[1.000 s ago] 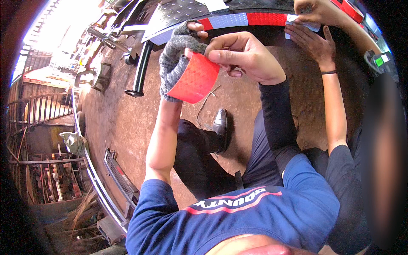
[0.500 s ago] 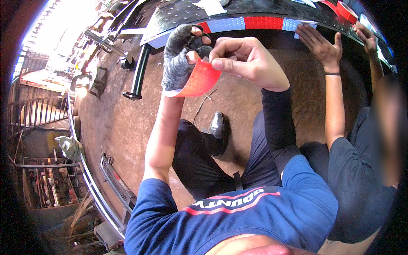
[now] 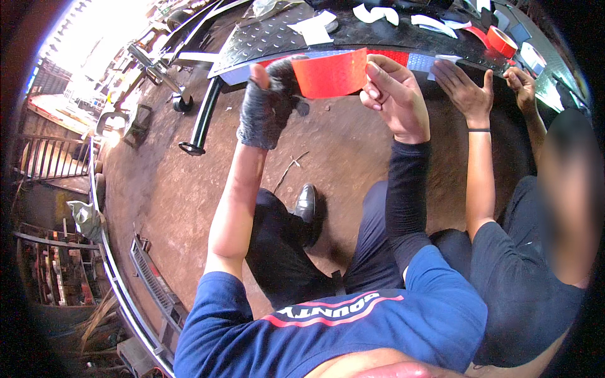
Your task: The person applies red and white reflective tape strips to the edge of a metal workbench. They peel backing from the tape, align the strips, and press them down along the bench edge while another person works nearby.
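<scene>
I see my left hand (image 3: 266, 108), in a grey fingerless glove, and my bare right hand (image 3: 392, 94) holding one red strip of tape (image 3: 331, 72) between them, at 12 o'clock. Each grip is closed on one end of the strip. Just behind it is the edge of the dark metal counter (image 3: 265, 39). At 2 o'clock, another person's hands (image 3: 466, 91) press on that edge, near a red tape roll (image 3: 502, 40).
</scene>
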A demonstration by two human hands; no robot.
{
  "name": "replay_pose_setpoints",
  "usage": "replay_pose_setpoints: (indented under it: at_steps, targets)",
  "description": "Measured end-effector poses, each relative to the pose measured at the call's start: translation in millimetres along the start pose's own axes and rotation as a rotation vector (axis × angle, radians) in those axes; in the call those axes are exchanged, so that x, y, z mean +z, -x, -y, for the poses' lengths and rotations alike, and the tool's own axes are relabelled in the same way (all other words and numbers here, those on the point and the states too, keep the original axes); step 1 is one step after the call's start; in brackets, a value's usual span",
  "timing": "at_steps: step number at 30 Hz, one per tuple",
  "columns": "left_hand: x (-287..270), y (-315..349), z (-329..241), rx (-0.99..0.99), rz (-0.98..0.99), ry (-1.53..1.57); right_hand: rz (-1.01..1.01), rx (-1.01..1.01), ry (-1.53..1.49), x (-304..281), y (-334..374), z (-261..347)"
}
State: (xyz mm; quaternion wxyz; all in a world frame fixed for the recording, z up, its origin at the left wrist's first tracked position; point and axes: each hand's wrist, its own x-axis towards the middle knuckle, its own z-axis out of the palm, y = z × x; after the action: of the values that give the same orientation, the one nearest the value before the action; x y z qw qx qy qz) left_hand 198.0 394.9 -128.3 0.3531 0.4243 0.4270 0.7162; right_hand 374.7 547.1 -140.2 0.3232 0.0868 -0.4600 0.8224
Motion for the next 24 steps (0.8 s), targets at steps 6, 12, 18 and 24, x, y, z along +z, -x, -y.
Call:
replay_pose_setpoints:
  at_steps: [6,12,18,24]
  targets:
    - [21.6,4.4,-1.3,0.035,-0.072,-0.204,-0.103,-0.007,-0.039,-32.2,-3.4,-2.6]
    - [33.3,4.5,-4.2,0.014,-0.189,-0.366,-0.184,-0.017,-0.014,-52.4,-3.4,-0.2]
    - [38.9,2.4,-2.7,0.003,-0.265,-0.412,-0.243,-0.030,0.035,-54.2,-5.4,-4.1]
    - [39.1,5.2,-1.7,-0.004,-0.297,-0.400,-0.232,-0.053,0.099,-62.8,-7.4,-10.9]
